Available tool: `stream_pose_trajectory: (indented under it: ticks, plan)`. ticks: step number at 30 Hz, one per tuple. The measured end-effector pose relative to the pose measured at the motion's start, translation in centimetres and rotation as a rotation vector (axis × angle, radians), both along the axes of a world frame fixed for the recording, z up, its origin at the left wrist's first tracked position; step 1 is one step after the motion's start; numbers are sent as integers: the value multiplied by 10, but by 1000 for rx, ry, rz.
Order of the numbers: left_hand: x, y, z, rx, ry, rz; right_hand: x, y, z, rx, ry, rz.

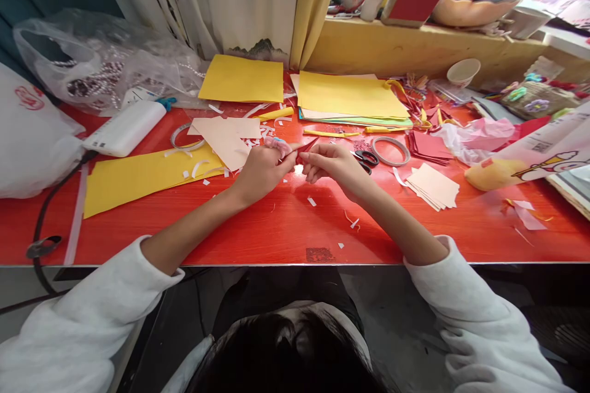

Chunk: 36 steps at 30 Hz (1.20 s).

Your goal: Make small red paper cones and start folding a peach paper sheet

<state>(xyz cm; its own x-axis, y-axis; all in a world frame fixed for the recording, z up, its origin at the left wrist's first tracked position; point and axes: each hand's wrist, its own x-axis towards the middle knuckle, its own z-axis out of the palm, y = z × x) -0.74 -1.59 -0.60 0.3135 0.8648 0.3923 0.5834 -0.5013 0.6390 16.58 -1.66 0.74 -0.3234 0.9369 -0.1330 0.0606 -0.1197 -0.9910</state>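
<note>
Both hands meet above the middle of the red table. A folded piece of red paper (307, 145) with a pointed tip sits between them. My left hand (262, 169) is closed round its left side, with a pinkish hair tie (277, 145) showing at that wrist or hand. My right hand (335, 167) pinches the paper's lower edge with bent fingertips; the exact grip is partly hidden. Just right of the right hand lie black-handled scissors (366, 161) and a roll of tape (390, 151). Pale pink paper (230, 138) lies beyond the left hand.
Yellow sheets (246, 78) and a paper stack (350, 95) lie at the back. Red paper squares (429, 147) and cream squares (433, 186) are on the right. A white box-like device (126, 128), plastic bags and a long yellow strip (138, 181) occupy the left. Paper scraps dot the table (276, 233).
</note>
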Motion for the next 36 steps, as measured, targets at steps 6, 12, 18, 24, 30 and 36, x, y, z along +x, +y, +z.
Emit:
stream_pose_trajectory:
  ticks: [6,12,18,24,30,36]
  plan:
    - [-1,-1,6,-253,-244,-118,2,1,-4,49,118,-30]
    - [1,1,1,-348,-484,-150,2,0,-3,-26,208,-7]
    - [-1,5,3,-373,-532,-146,3,0,-1,-16,197,-1]
    - [-1,5,9,-482,-564,-216,4,0,-2,4,200,-37]
    - [-2,8,7,-490,-567,-218,3,1,-2,-34,227,8]
    - [-4,8,7,-465,-526,-224,5,2,-1,-46,215,26]
